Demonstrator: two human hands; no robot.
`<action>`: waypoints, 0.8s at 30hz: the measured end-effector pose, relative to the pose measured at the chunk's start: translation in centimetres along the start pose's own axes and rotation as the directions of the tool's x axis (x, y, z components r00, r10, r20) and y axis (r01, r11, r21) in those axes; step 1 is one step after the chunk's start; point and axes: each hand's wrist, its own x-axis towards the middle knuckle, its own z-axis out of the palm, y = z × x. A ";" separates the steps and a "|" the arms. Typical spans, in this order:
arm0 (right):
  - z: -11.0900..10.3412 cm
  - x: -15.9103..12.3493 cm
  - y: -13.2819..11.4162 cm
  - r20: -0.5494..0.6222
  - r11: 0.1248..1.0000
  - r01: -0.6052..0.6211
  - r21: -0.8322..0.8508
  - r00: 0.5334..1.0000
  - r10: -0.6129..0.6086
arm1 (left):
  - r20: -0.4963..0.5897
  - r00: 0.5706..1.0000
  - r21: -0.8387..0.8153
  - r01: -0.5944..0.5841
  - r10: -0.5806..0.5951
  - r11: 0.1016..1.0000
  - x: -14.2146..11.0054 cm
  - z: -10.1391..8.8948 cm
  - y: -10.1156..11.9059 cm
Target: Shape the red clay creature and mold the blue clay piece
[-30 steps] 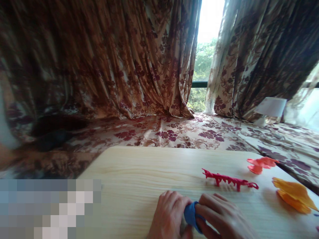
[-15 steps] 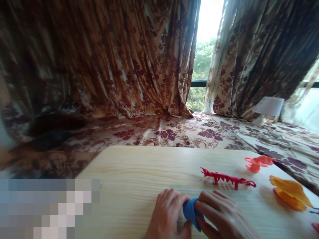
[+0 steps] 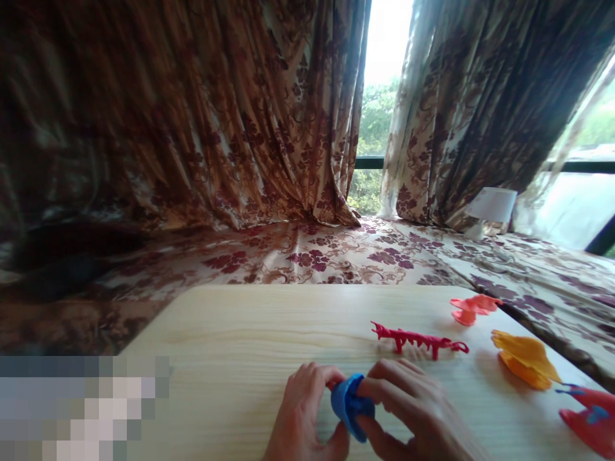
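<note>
A folded, hollow piece of blue modelling clay (image 3: 344, 404) is held just above the table, with a curved outer wall and a creased inside. My left hand (image 3: 302, 406) grips its left side, fingertips at the upper edge and thumb low near the bottom. From the right, my right hand (image 3: 418, 406) pinches it, index finger at the upper rim and thumb against the inner fold. Beyond the hands lies a long, thin crimson clay figure (image 3: 416, 339) with short legs and a curled tail.
Along the right side of the wooden table (image 3: 240, 346) stand a coral clay piece (image 3: 475, 307), a yellow-orange clay piece (image 3: 523, 362) and a red one with blue patches (image 3: 593, 416). A white lamp (image 3: 494, 205) is behind, on flowered cloth. A pixelated area covers the lower left.
The blue clay has turned so its inner fold shows more, and both hands have shifted slightly left in view. My view has swung right, bringing the red and blue piece further in.
</note>
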 end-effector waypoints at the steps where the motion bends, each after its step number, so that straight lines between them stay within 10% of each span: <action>1: 0.2 0.0 0.0 0.001 1.000 0.005 -0.004 1.000 -0.005 | -0.003 1.000 0.014 -0.019 0.019 1.000 0.0 0.0 0.0; 24: 0.5 -0.3 -0.4 0.062 0.996 0.042 -0.076 0.997 -0.037 | -0.002 0.999 0.073 -0.040 0.041 0.997 -0.3 0.1 0.2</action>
